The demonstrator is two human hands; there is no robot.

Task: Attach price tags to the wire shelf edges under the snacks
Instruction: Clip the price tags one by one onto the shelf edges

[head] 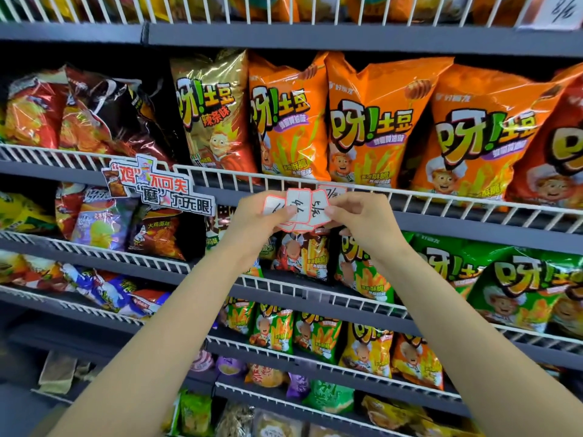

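Tags sat fanned in the left hand's pinch, thumb atop for sorting; right hand pinched the outer tag just below the wire edge.

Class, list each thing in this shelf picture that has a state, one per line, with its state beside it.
Price tags: loose, fanned, held in front of the shelf edge, none being clipped on.
Left hand: pinches the fan of tags.
Right hand: pinches the rightmost tag.
Wire shelf edge: bare here.
Orange snack bags: upright, sealed.
Promo sign: fixed to the rail.
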